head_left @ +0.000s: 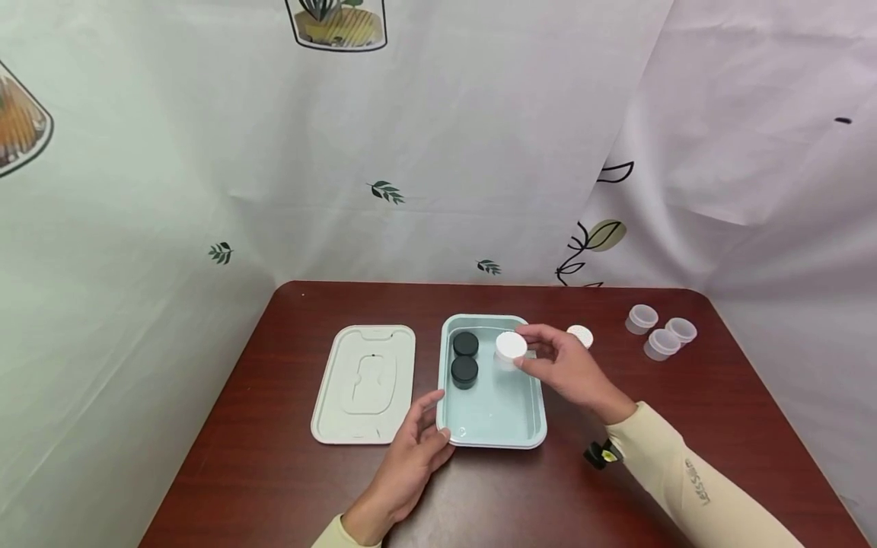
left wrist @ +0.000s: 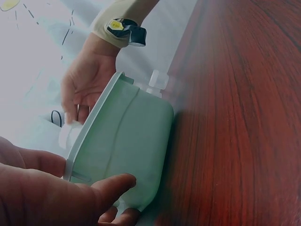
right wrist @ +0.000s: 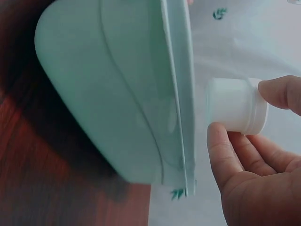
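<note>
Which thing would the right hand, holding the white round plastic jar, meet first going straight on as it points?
Probably the farther black round container, though the right hand looks raised above the pale blue rectangular tray, so it might pass over.

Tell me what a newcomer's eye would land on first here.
Probably the pale blue-green tray on the dark red table, with two black jars inside toward its left. Next, the right hand, holding a white-lidded jar over the tray, while the left hand grips its near left corner. Three translucent cups stand far right.
</note>
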Motion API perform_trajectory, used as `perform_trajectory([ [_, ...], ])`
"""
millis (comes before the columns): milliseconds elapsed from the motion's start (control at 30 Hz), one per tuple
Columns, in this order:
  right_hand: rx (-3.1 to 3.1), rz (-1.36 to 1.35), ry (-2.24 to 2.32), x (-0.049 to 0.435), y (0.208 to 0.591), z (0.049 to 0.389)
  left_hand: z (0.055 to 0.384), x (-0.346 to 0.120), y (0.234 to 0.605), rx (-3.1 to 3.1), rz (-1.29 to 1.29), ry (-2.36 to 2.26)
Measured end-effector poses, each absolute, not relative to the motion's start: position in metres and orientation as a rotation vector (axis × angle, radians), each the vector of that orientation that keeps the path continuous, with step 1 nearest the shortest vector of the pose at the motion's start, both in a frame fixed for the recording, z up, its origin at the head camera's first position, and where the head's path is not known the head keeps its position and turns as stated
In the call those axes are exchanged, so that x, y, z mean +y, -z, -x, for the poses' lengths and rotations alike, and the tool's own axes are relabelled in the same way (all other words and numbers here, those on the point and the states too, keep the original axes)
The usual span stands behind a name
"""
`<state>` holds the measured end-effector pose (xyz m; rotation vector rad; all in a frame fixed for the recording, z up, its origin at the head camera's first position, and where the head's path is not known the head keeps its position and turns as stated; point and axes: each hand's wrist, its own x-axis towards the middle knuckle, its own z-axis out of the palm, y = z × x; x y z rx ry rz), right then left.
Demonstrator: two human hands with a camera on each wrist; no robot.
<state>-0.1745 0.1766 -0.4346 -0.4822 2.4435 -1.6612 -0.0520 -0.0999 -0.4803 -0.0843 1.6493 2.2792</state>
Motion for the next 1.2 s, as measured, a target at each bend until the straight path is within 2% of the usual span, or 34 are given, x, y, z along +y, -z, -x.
perform_trajectory([
  [1200,2.441,0.825,1.322,0.118,0.453,0.156,0.053,-0.101,0.483,1.654,0.064,-2.263],
])
